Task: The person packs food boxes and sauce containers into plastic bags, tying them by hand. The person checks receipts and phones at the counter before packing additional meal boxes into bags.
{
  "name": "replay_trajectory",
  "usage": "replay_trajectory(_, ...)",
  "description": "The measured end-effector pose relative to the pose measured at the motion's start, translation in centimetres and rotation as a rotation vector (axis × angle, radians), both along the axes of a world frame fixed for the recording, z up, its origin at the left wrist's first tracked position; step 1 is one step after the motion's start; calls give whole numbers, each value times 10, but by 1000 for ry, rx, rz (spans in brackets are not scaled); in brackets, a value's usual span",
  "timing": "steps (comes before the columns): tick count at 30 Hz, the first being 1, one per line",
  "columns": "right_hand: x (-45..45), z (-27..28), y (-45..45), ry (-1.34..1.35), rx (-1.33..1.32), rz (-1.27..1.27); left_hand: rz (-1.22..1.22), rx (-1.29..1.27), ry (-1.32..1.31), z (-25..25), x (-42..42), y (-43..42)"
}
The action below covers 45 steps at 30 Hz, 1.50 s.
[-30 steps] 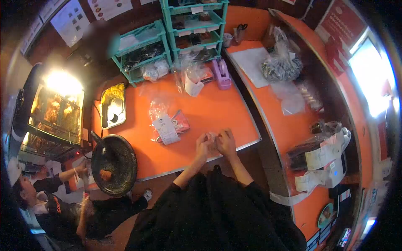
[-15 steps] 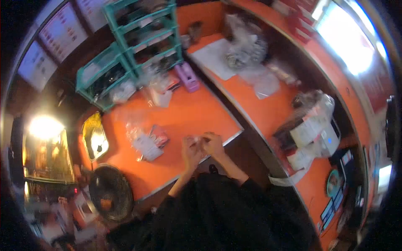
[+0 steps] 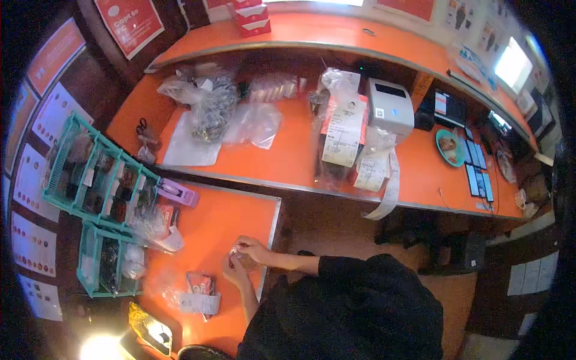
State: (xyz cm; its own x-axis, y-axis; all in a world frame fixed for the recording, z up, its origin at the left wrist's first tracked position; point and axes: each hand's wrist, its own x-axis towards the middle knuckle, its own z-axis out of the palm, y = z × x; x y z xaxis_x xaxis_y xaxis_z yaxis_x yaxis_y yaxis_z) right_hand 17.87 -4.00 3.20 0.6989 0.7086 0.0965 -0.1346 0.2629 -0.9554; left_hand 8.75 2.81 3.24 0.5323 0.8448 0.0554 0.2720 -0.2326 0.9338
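My left hand [image 3: 236, 275] and my right hand [image 3: 254, 251] meet above the orange table [image 3: 240, 216], near its right edge. The fingers of both are closed on a small, see-through plastic piece [image 3: 234, 255], probably a bag; its exact kind is too small to tell. To the left of my hands, a packet with red print [image 3: 201, 281] lies on the tabletop under a white paper slip [image 3: 200, 303]. Clear plastic wrap lies beside it.
Teal stacked trays [image 3: 96, 171] stand at the left, beside a purple tape dispenser [image 3: 178, 192]. Across a gap, the back counter holds plastic bags [image 3: 216, 114], a bag with a long receipt [image 3: 346, 135], a white printer [image 3: 390, 108], a green plate [image 3: 444, 157] and phones [image 3: 477, 180].
My view has swung to the right, bringing the printer and phones further into sight. Both hands remain together at the small plastic piece over the table edge.
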Motion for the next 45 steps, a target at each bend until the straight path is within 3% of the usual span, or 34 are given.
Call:
replay_trajectory(2,4,4,1,307,214,209,-52,63,103,7,-5,-8)
replay_trajectory(3,8,6,2,308,218,204,-97,118,207,16,-5,-15)
replay_trajectory(4,12,7,2,233,147,232,-103,121,211,8,-7,-16)
replay_trajectory(6,16,11,-2,165,79,245,-84,630,42,-18,-15,-19)
replay_trajectory(7,17,20,-6,-15,-57,245,-92,632,40,-22,-13,-22)
replay_trajectory(8,17,30,-9,-194,-192,245,-101,562,25,-24,-13,-25)
replay_trajectory(9,15,39,-12,-194,-190,239,-112,476,19,-22,-10,-28)
replay_trajectory(11,6,48,-17,-616,-417,17,-124,347,10,-16,-6,-33)
replay_trajectory(12,1,30,-12,-615,-416,12,-129,291,5,-14,-6,-33)
replay_trajectory(14,-9,-9,2,-494,-175,-154,-128,214,-4,-8,-7,-31)
replay_trajectory(18,-25,49,-15,-352,-110,-183,-121,87,-65,13,-10,-29)
replay_trajectory(20,-17,74,-28,-403,-360,7,-116,22,-107,23,-15,-27)
replay_trajectory(21,-17,69,-26,-404,-357,4,-110,-6,-133,29,-17,-25)
replay_trajectory(23,-19,59,-20,-96,-296,241,-105,-86,-215,46,-18,-20)
replay_trajectory(24,-19,55,-21,-313,-211,163,-111,-115,-244,52,-19,-19)
replay_trajectory(28,-13,50,-18,-314,-303,236,-145,-253,-392,84,-20,-10)
replay_trajectory(34,-7,29,-4,-244,-171,345,-290,-431,-545,112,1,-9)
replay_trajectory(38,9,63,-12,-438,-85,157,-395,-539,-563,124,19,-17)
replay_trajectory(40,14,100,-30,-16,-200,398,-439,-565,-553,129,27,-21)
replay_trajectory(41,16,90,-23,-18,-193,376,-460,-580,-542,128,29,-21)
replay_trajectory(43,22,67,-7,-463,99,120,-485,-606,-534,130,33,-25)
replay_trajectory(45,27,65,-2,-569,209,-67,-511,-638,-526,131,35,-28)
